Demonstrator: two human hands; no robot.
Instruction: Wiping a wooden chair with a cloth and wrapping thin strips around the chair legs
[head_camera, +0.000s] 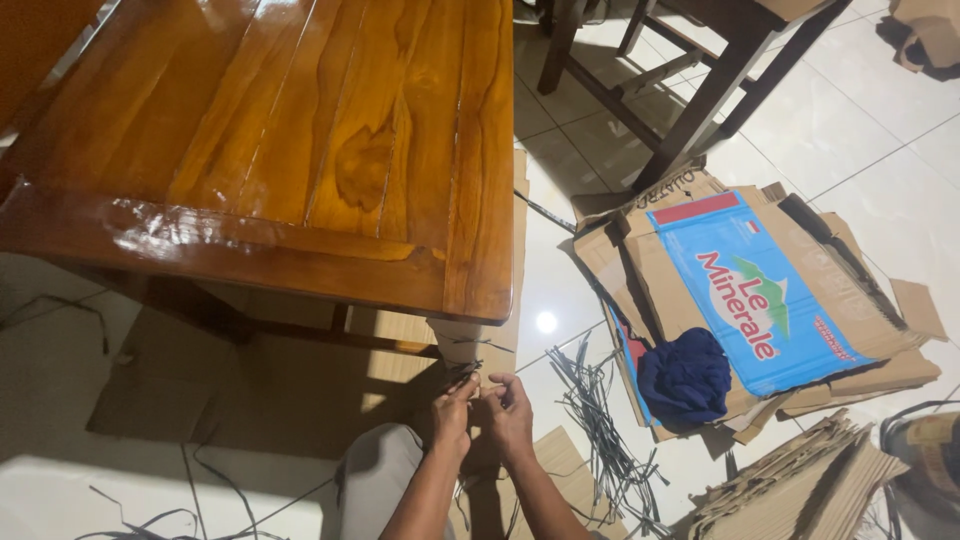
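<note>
Both my hands are low in the frame, below the glossy wooden table (300, 150). My left hand (452, 412) and my right hand (510, 412) are close together, fingers pinched on a thin dark strap (466, 369) that runs around a wrapped table leg (472, 345). The leg is covered in pale cardboard. Which hand holds which strap end is too small to tell.
A pile of loose dark straps (600, 430) lies on the tiled floor at my right. Flattened cardboard boxes (760, 290) with a dark blue cloth (686, 378) lie further right. Folded cardboard (800, 485) sits bottom right. Cardboard sheet (190, 390) lies under the table. Chair legs (700, 100) stand behind.
</note>
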